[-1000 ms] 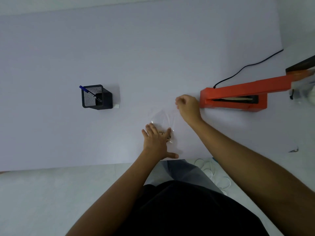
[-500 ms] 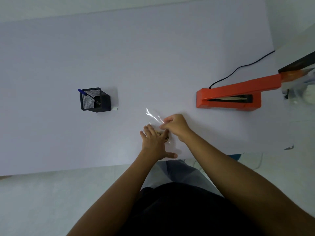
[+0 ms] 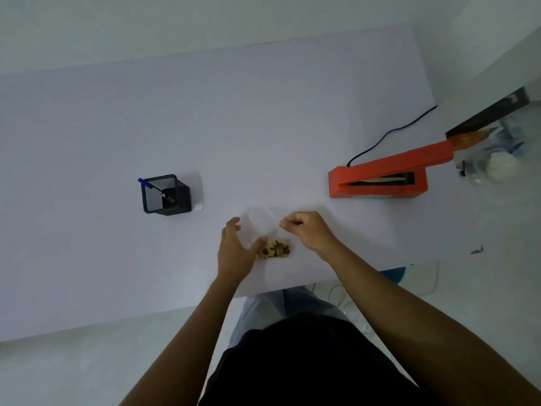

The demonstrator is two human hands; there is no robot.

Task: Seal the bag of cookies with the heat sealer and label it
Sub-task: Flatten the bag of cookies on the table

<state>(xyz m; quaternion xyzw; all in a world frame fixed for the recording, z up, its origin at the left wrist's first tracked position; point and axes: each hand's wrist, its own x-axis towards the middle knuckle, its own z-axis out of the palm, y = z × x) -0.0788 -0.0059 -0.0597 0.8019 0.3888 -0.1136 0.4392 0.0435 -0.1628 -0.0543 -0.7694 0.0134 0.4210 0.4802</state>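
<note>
Clear bag of cookies (image 3: 268, 234) lies near the desk's (image 3: 263, 127) front edge, cookies bunched at its near end; left hand (image 3: 235, 249) rests beside it with fingers apart and relaxed, right hand (image 3: 307, 231) has fingers curled, apparently pinching the film's far edge, hard to confirm since the plastic is nearly invisible. Light, thin, slippery film, crumbly contents: hold by the empty top, not the cookies, for feeding into the red heat sealer (image 3: 380, 180) toward the desk's right edge.
</note>
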